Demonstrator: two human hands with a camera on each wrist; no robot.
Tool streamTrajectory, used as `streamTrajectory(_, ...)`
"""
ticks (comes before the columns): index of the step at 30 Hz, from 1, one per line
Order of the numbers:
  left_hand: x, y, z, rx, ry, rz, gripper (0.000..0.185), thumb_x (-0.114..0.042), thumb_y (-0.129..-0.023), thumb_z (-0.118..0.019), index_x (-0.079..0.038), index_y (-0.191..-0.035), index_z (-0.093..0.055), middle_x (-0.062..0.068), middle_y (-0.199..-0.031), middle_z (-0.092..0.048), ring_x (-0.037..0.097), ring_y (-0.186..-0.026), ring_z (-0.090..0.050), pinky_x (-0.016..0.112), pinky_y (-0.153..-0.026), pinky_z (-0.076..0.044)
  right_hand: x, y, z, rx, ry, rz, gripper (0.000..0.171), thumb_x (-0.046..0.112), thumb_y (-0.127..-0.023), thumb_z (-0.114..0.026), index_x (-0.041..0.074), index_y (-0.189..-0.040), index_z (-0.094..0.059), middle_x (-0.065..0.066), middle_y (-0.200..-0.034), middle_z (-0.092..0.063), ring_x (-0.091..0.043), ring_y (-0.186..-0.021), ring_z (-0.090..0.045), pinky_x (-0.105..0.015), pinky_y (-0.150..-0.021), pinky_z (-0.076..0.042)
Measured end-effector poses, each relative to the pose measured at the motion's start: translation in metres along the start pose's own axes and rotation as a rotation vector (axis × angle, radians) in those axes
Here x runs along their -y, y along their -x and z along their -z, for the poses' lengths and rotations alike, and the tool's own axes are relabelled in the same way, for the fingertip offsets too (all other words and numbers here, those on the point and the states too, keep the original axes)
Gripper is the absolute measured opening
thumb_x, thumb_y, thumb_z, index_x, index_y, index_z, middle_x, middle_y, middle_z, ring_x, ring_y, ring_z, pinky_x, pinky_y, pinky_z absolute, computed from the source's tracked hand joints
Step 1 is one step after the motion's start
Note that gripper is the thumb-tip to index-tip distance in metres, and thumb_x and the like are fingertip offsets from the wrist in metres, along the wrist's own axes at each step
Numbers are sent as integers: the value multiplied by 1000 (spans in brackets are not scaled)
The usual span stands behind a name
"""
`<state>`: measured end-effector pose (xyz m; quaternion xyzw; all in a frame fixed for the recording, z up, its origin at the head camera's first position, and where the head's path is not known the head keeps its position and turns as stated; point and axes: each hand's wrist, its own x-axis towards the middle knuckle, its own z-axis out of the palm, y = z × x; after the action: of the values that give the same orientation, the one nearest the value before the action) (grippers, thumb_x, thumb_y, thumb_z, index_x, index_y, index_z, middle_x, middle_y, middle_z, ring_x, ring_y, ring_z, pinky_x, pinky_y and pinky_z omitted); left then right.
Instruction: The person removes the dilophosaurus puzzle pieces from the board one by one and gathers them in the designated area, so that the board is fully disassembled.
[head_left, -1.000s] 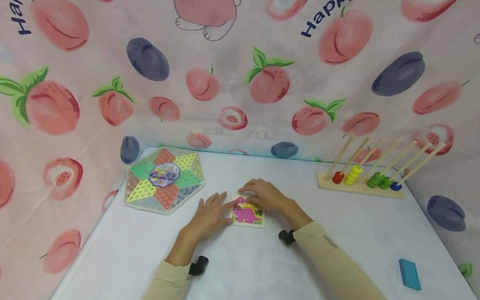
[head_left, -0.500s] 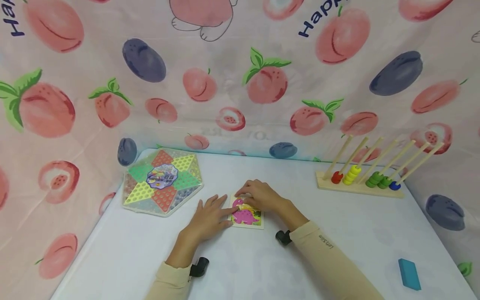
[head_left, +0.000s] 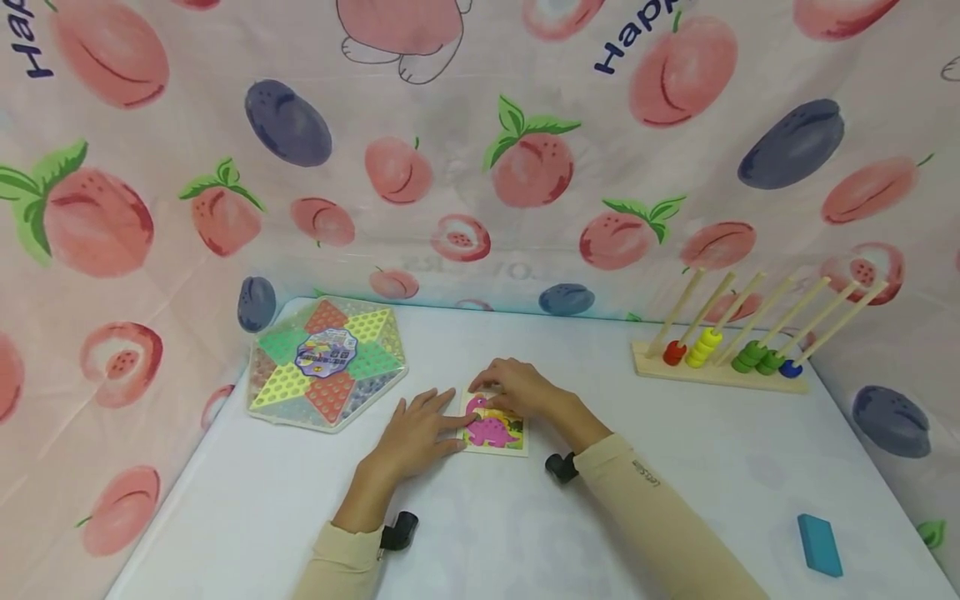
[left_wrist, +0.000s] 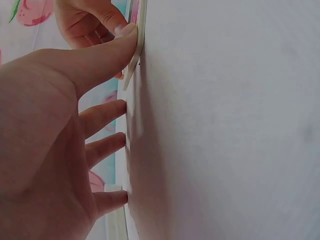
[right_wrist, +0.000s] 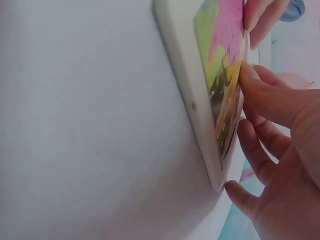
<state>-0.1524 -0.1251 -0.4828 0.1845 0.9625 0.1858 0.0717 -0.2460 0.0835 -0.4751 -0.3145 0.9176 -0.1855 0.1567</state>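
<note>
Peach-and-plum printed cloth hangs behind and to both sides of a white tabletop [head_left: 675, 467], which carries a hexagonal checkers board [head_left: 327, 363] at the far left, a wooden bead rack [head_left: 720, 358] at the far right and a blue block [head_left: 818, 546] near the right front. Near the middle lies a small dinosaur puzzle [head_left: 495, 432] in its pale tray. The left hand [head_left: 417, 433] rests flat beside it, fingers spread and thumb against its left edge, seemingly to steady it, while the right hand [head_left: 522, 389] curls over the far edge with fingertips pressing on the picture.
</note>
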Motion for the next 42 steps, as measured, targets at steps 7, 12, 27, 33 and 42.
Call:
streamTrajectory(7,2,0,1,-3,1,6,40,-41,-86,-71,-35,-124,-66,7,-153,-42,37,-143,-31,72,-109,-22,4,-2,-1,-2,14,-17,30,25,-87,-73,30,-116,-70,1,-121,-60,-22,-117,-48,-48,-100,-41)
streamTrajectory(12,1,0,3,-17,7,-1,39,-41,-85,-72,-35,-123,-67,7,-153,-43,37,-143,-32,72,-109,-23,2,-2,0,-18,-45,5,28,22,-87,-73,26,-114,-70,1,-117,-60,-19,-109,-50,-41,-99,-43)
streamTrajectory(27,-1,-1,1,-22,19,23,38,-41,-84,-73,-36,-121,-67,6,-153,-43,35,-144,-30,70,-111,-21,2,-4,1,-1,-188,10,28,9,-88,-71,18,-113,-65,2,-99,-65,-14,-93,-58,-30,-92,-53)
streamTrajectory(33,0,-3,2,-12,10,17,37,-41,-85,-72,-36,-122,-67,5,-154,-42,36,-144,-30,71,-110,-21,2,-4,1,-28,-206,-14,27,12,-86,-73,21,-110,-66,4,-96,-64,-13,-90,-58,-29,-89,-54)
streamTrajectory(42,3,-3,0,1,-8,27,38,-43,-86,-71,-38,-123,-66,4,-154,-41,35,-145,-30,70,-111,-21,0,-3,-1,-77,-292,-58,24,16,-81,-79,21,-103,-70,5,-87,-63,-13,-84,-59,-25,-80,-55)
